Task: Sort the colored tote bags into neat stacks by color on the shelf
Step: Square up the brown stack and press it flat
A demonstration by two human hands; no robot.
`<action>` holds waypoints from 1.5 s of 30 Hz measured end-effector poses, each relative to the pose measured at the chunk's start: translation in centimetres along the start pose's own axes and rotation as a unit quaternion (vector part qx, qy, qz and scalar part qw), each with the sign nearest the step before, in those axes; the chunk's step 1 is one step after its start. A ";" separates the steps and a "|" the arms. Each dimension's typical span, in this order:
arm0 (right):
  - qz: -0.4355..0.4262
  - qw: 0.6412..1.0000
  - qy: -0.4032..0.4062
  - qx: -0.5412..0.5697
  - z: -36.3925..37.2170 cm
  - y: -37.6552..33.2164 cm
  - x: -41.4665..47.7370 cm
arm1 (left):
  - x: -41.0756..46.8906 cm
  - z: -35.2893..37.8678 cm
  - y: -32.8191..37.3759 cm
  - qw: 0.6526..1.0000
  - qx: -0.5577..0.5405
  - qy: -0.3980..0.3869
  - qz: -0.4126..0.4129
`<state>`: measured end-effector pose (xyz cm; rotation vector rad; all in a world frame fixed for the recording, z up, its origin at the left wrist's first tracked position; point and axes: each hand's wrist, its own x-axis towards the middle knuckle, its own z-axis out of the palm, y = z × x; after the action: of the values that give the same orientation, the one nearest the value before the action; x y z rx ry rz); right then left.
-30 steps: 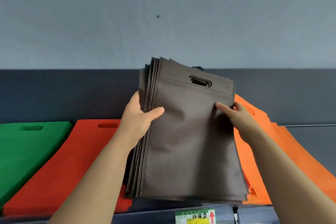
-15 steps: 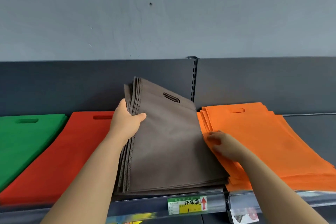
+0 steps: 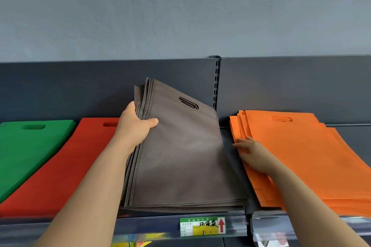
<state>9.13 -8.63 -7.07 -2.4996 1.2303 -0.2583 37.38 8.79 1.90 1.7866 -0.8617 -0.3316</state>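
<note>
— Where is the left hand (image 3: 133,128)?
— Middle of the frame, its grip clamped on the left edge of the brown bags (image 3: 180,162): thumb across the front face, fingers tucked behind the stitched edges.

— How does that stack lie?
— Tilted. Its lower edge rests on the shelf (image 3: 234,158) near the front rail, and the upper left corner is raised toward the dark back panel (image 3: 80,90). The cut-out handle shows near the top, slanting down to the right.

— And the right hand (image 3: 253,153)?
— Right of centre, grip apart, fingers straight and laid flat on the left edge of the orange bags (image 3: 301,156).

— Do the brown and orange stacks touch?
— No, a strip of bare shelf shows between them. The orange stack lies flat at the right of the frame, its edges fanned unevenly at the upper left corner.

— The other side?
— The red bags (image 3: 66,166) lie flat just left of the brown ones, partly behind the left forearm. The green bags (image 3: 26,150) lie at the far left, beside the red.

— Anything else?
— A green and yellow price label (image 3: 202,226) with a red arrow sits on the front rail at lower centre. A slotted upright (image 3: 216,84) divides the back panel, and a grey wall (image 3: 180,16) fills the top.
</note>
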 end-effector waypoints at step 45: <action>0.112 0.686 0.280 0.662 -12.7 -13.4 -1.5 | -5.0 1.3 9.1 0.950 -0.283 0.103 0.080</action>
<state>14.10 -2.63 9.71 -0.9712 0.8924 -1.3430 29.51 9.85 8.70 1.1868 -0.6710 -0.2490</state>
